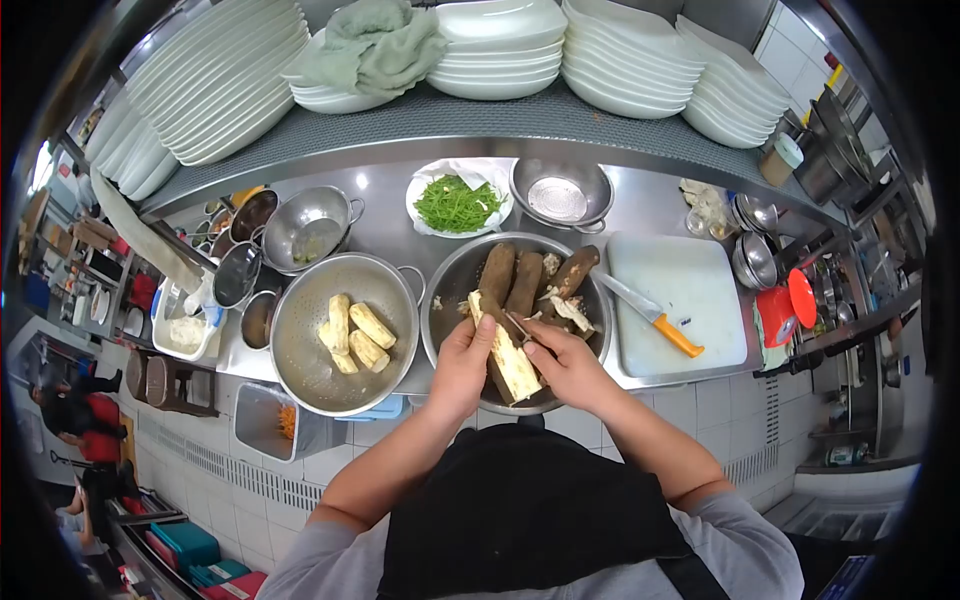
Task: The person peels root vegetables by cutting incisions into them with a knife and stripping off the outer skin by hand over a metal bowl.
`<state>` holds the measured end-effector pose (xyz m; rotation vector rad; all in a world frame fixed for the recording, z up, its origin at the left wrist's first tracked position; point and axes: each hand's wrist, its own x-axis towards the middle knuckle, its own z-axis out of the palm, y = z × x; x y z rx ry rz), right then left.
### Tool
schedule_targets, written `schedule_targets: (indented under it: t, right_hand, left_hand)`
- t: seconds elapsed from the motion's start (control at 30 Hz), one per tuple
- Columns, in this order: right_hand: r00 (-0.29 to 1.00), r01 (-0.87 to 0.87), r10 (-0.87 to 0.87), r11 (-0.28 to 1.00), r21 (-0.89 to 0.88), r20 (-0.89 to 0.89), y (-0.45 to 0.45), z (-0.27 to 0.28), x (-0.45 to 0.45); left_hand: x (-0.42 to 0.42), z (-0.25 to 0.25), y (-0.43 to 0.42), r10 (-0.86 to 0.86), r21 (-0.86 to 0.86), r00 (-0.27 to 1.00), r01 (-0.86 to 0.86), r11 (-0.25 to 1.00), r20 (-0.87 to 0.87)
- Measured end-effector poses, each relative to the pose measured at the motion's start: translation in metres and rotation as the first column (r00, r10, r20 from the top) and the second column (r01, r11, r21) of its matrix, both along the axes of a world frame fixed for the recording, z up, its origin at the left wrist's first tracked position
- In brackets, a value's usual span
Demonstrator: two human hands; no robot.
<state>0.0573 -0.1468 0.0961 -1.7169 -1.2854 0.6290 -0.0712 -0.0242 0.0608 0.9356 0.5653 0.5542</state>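
My left hand (466, 362) is closed around a long, pale, mostly peeled root vegetable (514, 368), tilted over a metal bowl (437, 318). My right hand (562, 362) is closed at the root's other side, with a thin, small tool (517, 326) at its fingers; whether it is a peeler or a small knife I cannot tell. Below and beyond my hands, brown unpeeled roots (524, 284) and pale peel scraps (570, 312) lie in the bowl. To the left, a perforated metal colander (300, 385) holds several peeled pale yellow pieces (368, 350).
A knife with an orange handle (678, 335) lies across the left edge of a white cutting board (700, 280). Behind stand a plate of green vegetables (457, 204) and a metal strainer (560, 197). Stacked white plates (495, 50) fill the shelf above. A grey bin (265, 425) sits below.
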Motion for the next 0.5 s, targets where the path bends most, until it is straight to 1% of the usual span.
schedule_targets:
  t: [0.03, 0.07, 0.1, 0.17, 0.2, 0.23, 0.3, 0.33, 0.37, 0.4, 0.43, 0.47, 0.5]
  right_hand:
    - [0.999, 0.018, -0.016, 0.997, 0.071, -0.037, 0.000, 0.001, -0.008]
    - [0.999, 0.040, -0.040, 0.999, -0.026, -0.010, -0.010, 0.008, -0.014]
    - [0.999, 0.048, -0.048, 0.998, -0.042, -0.009, -0.016, 0.015, -0.020]
    - [0.991, 0.018, 0.008, 0.980, -0.196, 0.130, -0.028, 0.022, -0.027]
    - [0.994, 0.000, 0.023, 0.975, -0.221, 0.103, -0.030, 0.025, -0.029]
    - [0.994, 0.007, 0.016, 0.976, -0.218, 0.108, -0.032, 0.021, -0.032]
    - [0.995, 0.021, -0.010, 0.994, -0.107, 0.104, -0.033, 0.002, -0.030]
    - [0.994, 0.018, -0.007, 0.995, -0.100, 0.109, -0.033, -0.004, -0.029]
    - [0.994, 0.098, -0.102, 0.991, -0.091, -0.032, -0.031, -0.009, -0.028]
    - [0.966, 0.175, -0.189, 0.980, -0.090, -0.175, -0.030, -0.013, -0.025]
    - [0.968, 0.166, -0.177, 0.983, -0.077, -0.175, -0.029, -0.017, -0.020]
    - [0.915, 0.171, -0.195, 0.980, -0.096, -0.355, -0.028, -0.018, -0.014]
    - [0.827, 0.170, -0.208, 0.978, -0.119, -0.522, -0.029, -0.014, -0.009]
  left_hand:
    - [-0.003, -0.001, 0.000, 0.006, 0.046, 1.000, -0.005, 0.999, -0.023]
    - [-0.008, -0.013, 0.005, -0.020, 0.066, 0.999, 0.023, 0.998, -0.036]
    - [-0.010, -0.013, 0.005, -0.029, 0.050, 0.999, 0.031, 0.998, -0.035]
    - [-0.012, -0.009, 0.005, 0.001, 0.069, 0.999, 0.003, 0.998, -0.052]
    - [-0.013, -0.009, 0.004, -0.015, 0.053, 0.999, 0.017, 0.998, -0.035]
    - [-0.014, -0.007, 0.001, -0.021, 0.056, 0.999, 0.023, 0.998, -0.031]
    - [-0.014, -0.001, -0.006, -0.025, 0.146, 0.999, 0.031, 0.989, -0.042]
    - [-0.014, 0.002, -0.011, -0.021, 0.152, 0.999, 0.026, 0.988, -0.037]
    - [-0.014, 0.005, -0.015, -0.047, 0.133, 0.998, 0.052, 0.990, -0.043]
    - [-0.014, 0.007, -0.020, -0.071, 0.117, 0.996, 0.076, 0.990, -0.050]
    - [-0.012, 0.007, -0.025, -0.060, 0.129, 0.997, 0.066, 0.989, -0.049]
    - [-0.009, 0.006, -0.032, -0.067, 0.117, 0.996, 0.073, 0.990, -0.054]
    - [-0.005, 0.005, -0.039, -0.073, 0.103, 0.995, 0.079, 0.992, -0.060]
